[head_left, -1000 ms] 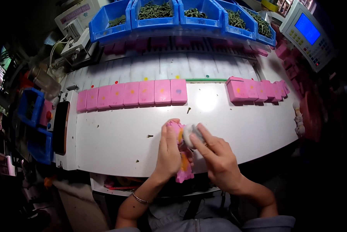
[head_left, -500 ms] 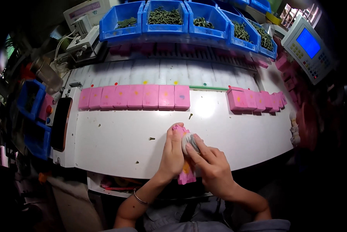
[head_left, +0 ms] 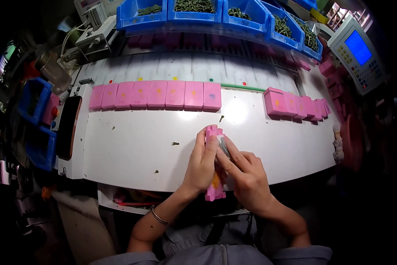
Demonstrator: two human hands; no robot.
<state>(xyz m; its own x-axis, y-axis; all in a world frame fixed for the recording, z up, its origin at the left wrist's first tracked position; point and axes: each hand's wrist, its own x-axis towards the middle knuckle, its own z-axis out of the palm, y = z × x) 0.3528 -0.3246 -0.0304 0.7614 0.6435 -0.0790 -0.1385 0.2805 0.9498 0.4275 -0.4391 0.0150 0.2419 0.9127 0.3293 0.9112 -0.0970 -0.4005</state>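
Note:
My left hand is closed around a pink notched mould piece with jagged edges and an orange-yellow patch. The piece stands out above and below my fingers, just over the table's front edge. My right hand presses a rounded grey-and-white pad against its side. Fingers cover much of the pad, so its exact kind cannot be made out. A small dark green screw-like piece lies beyond my hands, and another such piece lies to their left.
A row of pink blocks crosses the white table, with a shorter row at right. Blue bins of small green parts hang behind. A phone lies left. A control panel with a blue screen stands far right.
The view has shifted, so the table and block rows sit higher. The pad is turned and more covered by my fingers, and the pink mould piece stands more upright. Both hands keep hold.

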